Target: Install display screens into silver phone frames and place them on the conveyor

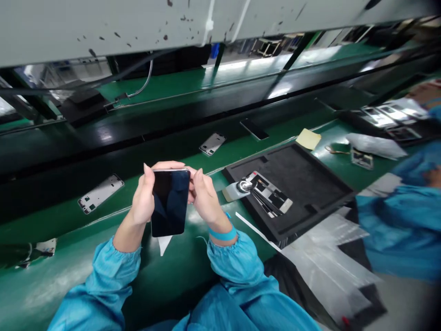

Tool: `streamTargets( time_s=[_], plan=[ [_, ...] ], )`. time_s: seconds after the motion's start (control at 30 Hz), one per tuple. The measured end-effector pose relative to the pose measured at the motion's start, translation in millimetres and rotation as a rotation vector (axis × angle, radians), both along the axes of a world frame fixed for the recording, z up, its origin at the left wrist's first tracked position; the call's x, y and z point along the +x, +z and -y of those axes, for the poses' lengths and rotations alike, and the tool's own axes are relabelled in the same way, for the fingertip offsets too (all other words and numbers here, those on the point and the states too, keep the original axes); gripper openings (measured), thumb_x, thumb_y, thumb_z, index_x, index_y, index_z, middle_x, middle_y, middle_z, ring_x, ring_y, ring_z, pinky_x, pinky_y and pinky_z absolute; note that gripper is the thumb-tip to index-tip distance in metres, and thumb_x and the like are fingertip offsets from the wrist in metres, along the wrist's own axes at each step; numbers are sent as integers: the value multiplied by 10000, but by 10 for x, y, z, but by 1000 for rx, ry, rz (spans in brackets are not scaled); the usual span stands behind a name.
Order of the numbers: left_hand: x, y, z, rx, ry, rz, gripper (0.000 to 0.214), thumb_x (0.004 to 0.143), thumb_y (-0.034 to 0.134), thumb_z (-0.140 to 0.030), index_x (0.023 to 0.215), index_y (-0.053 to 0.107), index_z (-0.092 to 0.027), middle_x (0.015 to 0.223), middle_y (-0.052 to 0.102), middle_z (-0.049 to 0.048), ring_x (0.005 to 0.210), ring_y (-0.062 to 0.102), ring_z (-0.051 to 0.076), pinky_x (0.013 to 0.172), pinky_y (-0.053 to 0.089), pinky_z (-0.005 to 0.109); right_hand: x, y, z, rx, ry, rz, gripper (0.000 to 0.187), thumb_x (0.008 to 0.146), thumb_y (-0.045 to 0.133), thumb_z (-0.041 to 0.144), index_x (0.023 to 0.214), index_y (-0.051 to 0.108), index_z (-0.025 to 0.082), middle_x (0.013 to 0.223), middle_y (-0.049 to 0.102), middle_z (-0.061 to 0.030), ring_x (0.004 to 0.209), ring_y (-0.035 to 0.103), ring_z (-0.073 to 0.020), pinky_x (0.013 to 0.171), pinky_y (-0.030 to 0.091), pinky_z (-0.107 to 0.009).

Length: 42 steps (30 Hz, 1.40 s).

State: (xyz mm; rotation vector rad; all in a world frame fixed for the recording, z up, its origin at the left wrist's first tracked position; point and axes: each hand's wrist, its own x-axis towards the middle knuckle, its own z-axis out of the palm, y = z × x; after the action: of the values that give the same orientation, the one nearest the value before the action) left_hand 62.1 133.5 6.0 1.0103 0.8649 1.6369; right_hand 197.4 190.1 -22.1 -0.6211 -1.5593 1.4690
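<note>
A dark, glossy phone screen (170,202) is held up above the green bench, its front facing me. My left hand (144,193) grips its left edge, thumb along the side. At the upper right corner, my right hand (205,195) closes on it with thumb and fingertips. Under its lower end a white paper piece (164,244) shows partly. To the right, a black foam tray (292,184) holds a phone frame (274,191) with dark strips lying on it. A small bottle with a metal top (237,189) stands at the tray's left edge.
Phone frames (101,193) (212,144) and a dark phone panel (254,129) lie along the line beyond my hands. A yellow pad (308,139) sits behind the tray. Clear plastic bags (327,257) spread at the right, near a co-worker's blue sleeve (399,230). A grey beam (138,27) crosses overhead.
</note>
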Motion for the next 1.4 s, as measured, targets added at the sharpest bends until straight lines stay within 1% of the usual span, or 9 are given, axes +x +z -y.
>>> streamTargets(
  time_s=[0.1, 0.2, 0.43, 0.53, 0.63, 0.77, 0.97, 1.17, 1.4],
  plan=[
    [68, 0, 29, 7, -14, -20, 622, 1027, 588, -777, 1121, 827, -211, 962, 834, 86, 767, 812, 248, 751, 704, 402, 66, 41, -2, -51, 5, 5, 751, 997, 486, 923, 685, 545, 243, 470, 413, 52, 400, 387, -120, 393, 332, -266],
    [89, -9, 69, 19, 26, -66, 575, 1049, 573, -750, 1137, 825, -240, 892, 823, 59, 719, 794, 240, 711, 682, 384, 120, 94, 14, -27, 29, 5, 734, 1004, 510, 902, 665, 483, 252, 471, 450, 46, 392, 395, -119, 393, 317, -268],
    [139, -77, 16, 131, 311, -382, 505, 1122, 542, -615, 1059, 851, -221, 1070, 835, 41, 1022, 791, 248, 947, 607, 363, 40, 88, -35, 81, -19, -26, 662, 1017, 633, 786, 676, 526, 229, 625, 434, 32, 571, 413, -135, 547, 410, -286],
    [7, -26, -103, 139, 508, -205, 538, 1081, 578, -682, 1043, 808, -198, 981, 832, 46, 895, 801, 228, 877, 635, 357, -69, -9, -74, 100, 30, -2, 628, 1029, 570, 821, 960, 695, 209, 869, 642, -21, 788, 598, -181, 771, 557, -321],
    [-262, 123, -161, 63, 632, 145, 729, 1104, 349, -787, 1052, 720, -162, 795, 799, 87, 603, 749, 215, 611, 641, 336, -127, -78, -87, 119, 320, 138, 669, 1089, 435, 809, 1005, 696, 199, 949, 719, -48, 870, 673, -195, 903, 591, -354],
    [-528, 327, -115, 34, 709, 313, 808, 1112, 107, -768, 1087, 669, -189, 742, 790, 90, 538, 741, 220, 516, 631, 314, -172, -122, -75, 59, 623, 176, 641, 1112, 468, 736, 832, 644, 187, 762, 686, -26, 666, 639, -151, 692, 557, -285],
    [-483, 382, -95, -4, 699, 353, 729, 1132, 160, -746, 1092, 649, -205, 743, 788, 85, 537, 744, 212, 518, 632, 300, -295, -222, -55, 47, 543, 132, 671, 1033, 555, 742, 622, 536, 212, 559, 502, 29, 519, 414, -98, 521, 360, -256],
    [-428, 335, -131, 92, 745, 320, 623, 1111, 314, -781, 1081, 623, -242, 745, 775, 43, 562, 723, 199, 540, 634, 296, -377, -279, -46, -55, 568, 164, 672, 898, 770, 757, 585, 609, 185, 476, 488, 47, 461, 422, -86, 481, 333, -251],
    [-407, 321, -192, 60, 751, 296, 513, 1143, 324, -706, 1097, 585, -267, 753, 757, -7, 601, 714, 171, 570, 624, 269, -427, -305, -27, -16, 578, 155, 677, 973, 781, 648, 530, 590, 173, 452, 467, 55, 458, 401, -70, 490, 319, -237]
  ],
)
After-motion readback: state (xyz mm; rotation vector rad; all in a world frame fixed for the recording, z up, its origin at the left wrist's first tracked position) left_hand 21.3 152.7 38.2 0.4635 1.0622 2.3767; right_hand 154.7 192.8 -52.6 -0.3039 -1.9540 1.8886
